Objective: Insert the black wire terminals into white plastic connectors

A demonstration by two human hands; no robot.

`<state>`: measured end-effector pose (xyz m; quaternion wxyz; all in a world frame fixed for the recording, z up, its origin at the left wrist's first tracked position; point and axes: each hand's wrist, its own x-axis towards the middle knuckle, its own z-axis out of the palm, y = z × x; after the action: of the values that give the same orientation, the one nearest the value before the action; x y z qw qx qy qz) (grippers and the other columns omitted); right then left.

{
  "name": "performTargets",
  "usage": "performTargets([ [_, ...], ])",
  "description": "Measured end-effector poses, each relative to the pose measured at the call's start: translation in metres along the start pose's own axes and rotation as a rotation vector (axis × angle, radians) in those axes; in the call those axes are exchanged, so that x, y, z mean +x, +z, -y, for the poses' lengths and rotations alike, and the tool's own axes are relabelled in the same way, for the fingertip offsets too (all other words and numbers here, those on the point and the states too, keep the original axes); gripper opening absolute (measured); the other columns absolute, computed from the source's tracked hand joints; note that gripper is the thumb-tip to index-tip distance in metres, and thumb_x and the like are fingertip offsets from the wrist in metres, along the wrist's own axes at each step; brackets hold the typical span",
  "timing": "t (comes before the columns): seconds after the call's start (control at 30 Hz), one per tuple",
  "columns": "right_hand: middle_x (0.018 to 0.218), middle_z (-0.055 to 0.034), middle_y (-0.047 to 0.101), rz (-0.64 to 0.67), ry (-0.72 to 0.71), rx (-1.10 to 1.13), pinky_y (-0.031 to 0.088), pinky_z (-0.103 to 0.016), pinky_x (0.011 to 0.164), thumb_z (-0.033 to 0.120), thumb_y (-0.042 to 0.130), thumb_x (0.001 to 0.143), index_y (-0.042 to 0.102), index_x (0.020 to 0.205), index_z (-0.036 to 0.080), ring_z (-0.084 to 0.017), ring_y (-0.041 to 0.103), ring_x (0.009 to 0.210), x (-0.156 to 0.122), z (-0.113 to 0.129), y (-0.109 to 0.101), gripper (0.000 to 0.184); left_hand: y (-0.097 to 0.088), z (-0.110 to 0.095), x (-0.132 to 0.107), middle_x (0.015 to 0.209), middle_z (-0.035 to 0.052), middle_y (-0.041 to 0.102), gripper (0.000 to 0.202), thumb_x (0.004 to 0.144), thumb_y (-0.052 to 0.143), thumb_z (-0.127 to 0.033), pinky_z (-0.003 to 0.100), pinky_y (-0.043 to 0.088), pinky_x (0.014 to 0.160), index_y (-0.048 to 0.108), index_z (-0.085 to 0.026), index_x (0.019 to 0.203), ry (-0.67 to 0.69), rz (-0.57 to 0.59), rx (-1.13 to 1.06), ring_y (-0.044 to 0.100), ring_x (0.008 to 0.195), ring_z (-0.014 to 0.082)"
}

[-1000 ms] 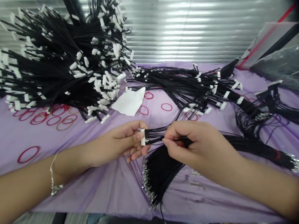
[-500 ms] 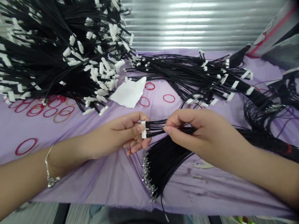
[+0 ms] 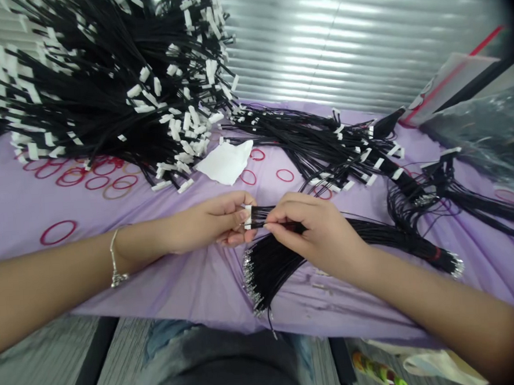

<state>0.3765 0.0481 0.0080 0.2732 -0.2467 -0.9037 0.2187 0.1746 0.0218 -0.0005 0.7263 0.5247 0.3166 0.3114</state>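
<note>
Between the thumb and fingers of my left hand (image 3: 217, 221) is a white plug connector (image 3: 248, 217), with several black wires (image 3: 262, 214) running out of it to the right. My right hand (image 3: 311, 227) pinches a wire close to the connector; its tip is too small to make out. Below my hands a bundle of loose black wires (image 3: 274, 267) fans out on the purple cloth, silver terminals (image 3: 250, 283) at its left end. A red band (image 3: 435, 253) binds the bundle near its right end.
A tall heap of black cables with white connectors (image 3: 103, 103) fills the back left. More wired connectors (image 3: 323, 142) lie at the back right. Red rubber bands (image 3: 97, 182) and a white paper scrap (image 3: 225, 162) lie on the purple cloth (image 3: 179, 284). Clear plastic (image 3: 489, 137) stands at the right.
My right hand has moved left, closer to the connector in my left hand. The whole view has shifted slightly. Both hands keep their grip.
</note>
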Motion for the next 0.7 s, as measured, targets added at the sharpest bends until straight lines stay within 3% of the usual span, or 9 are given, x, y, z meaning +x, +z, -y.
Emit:
performTargets([
  [0.47, 0.075, -0.0036, 0.056, -0.051, -0.014, -0.056, 0.042, -0.025, 0.064, 0.013, 0.049, 0.085, 0.059, 0.079, 0.015, -0.013, 0.052, 0.07, 0.001, 0.008, 0.014, 0.011, -0.002, 0.003, 0.003, 0.067, -0.0027, 0.05, 0.012, 0.094, 0.04, -0.025, 0.017, 0.027, 0.046, 0.041, -0.016, 0.087, 0.028, 0.033, 0.069, 0.037, 0.049, 0.0045],
  [0.7, 0.083, -0.0096, 0.06, 0.005, -0.09, -0.418, 0.043, -0.032, 0.07, 0.017, 0.043, 0.089, 0.062, 0.085, 0.012, -0.019, 0.053, 0.077, 0.003, 0.01, 0.021, 0.02, 0.003, 0.004, 0.004, 0.063, -0.0047, 0.046, 0.013, 0.094, 0.039, -0.026, 0.018, 0.029, 0.046, 0.038, -0.017, 0.084, 0.043, -0.054, 0.175, 0.036, 0.047, 0.0055],
])
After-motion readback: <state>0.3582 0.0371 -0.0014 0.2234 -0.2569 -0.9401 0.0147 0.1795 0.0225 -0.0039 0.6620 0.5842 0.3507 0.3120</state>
